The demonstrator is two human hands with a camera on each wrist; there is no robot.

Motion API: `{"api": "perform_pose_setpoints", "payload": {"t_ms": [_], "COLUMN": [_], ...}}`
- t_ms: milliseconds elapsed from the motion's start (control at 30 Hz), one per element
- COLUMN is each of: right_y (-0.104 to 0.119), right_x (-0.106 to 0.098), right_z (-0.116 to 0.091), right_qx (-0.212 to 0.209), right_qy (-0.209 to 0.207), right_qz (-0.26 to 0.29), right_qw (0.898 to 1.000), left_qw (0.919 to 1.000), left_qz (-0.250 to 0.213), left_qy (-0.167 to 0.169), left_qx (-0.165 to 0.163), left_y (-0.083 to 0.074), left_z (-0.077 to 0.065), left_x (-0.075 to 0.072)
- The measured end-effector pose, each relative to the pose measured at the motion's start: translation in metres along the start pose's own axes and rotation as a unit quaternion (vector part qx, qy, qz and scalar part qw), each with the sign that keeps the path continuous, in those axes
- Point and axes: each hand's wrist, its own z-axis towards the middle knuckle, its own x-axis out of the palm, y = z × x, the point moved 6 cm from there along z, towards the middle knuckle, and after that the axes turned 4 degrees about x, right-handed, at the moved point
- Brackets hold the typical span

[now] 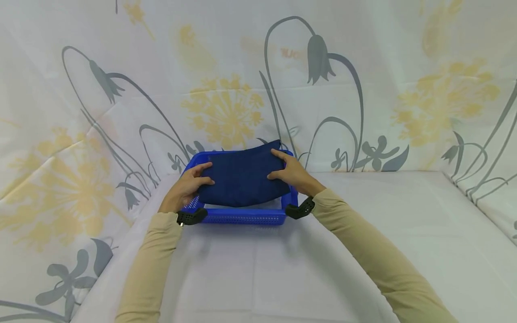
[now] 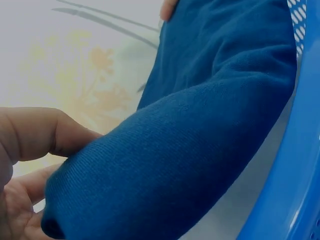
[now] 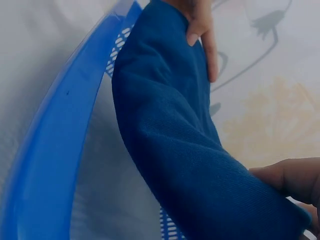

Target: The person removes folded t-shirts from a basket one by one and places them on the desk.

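A folded piece of dark blue cloth (image 1: 242,177), soft and creased, spans a blue plastic basket (image 1: 244,212) in the head view. My left hand (image 1: 189,185) pinches the cloth's left end between thumb and fingers. At the opposite end, the right hand (image 1: 295,174) grips it the same way, fingers over the far side. Close up in the left wrist view, the folded cloth (image 2: 165,145) bulges in a thick rounded fold beside the left thumb or finger. The right wrist view shows the cloth (image 3: 165,120) above the basket's inside, which it mostly hides.
The basket has perforated sides and stands on a white sheet (image 1: 242,269) near the back. Behind it rises a white fabric backdrop (image 1: 161,80) with grey and yellow flower prints. A dark strap device (image 1: 300,208) sits on each wrist, close to the basket's front corners.
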Motion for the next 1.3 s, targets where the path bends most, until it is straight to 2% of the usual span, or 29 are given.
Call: {"api": "perform_pose_setpoints", "payload": {"t_ms": [233,533,633,967,1300], "right_y": [0.000,-0.001,0.000,0.009,0.013], "right_x": [-0.012,-0.024,-0.028,-0.043,-0.058], "right_z": [-0.010,-0.019,-0.023,-0.033,-0.045], "right_qx": [-0.002,-0.019,-0.024,-0.046,-0.060], "right_qy": [-0.008,-0.006,-0.002,-0.010,-0.020], "right_qz": [-0.002,0.013,0.023,0.025,0.019], "right_qw": [1.000,1.000,0.999,0.999,0.998], "left_qw": [0.9996,0.9993,0.9997,0.9959,0.9906], "left_qz": [-0.021,-0.029,-0.015,-0.067,-0.098], "left_qy": [0.019,0.018,0.014,0.041,0.049], "left_qx": [0.009,0.014,0.011,0.045,0.081], "left_y": [-0.005,-0.011,-0.012,-0.023,-0.033], "left_z": [-0.003,-0.004,-0.006,-0.006,-0.007], "left_x": [0.012,0.024,0.026,0.041,0.058]}}
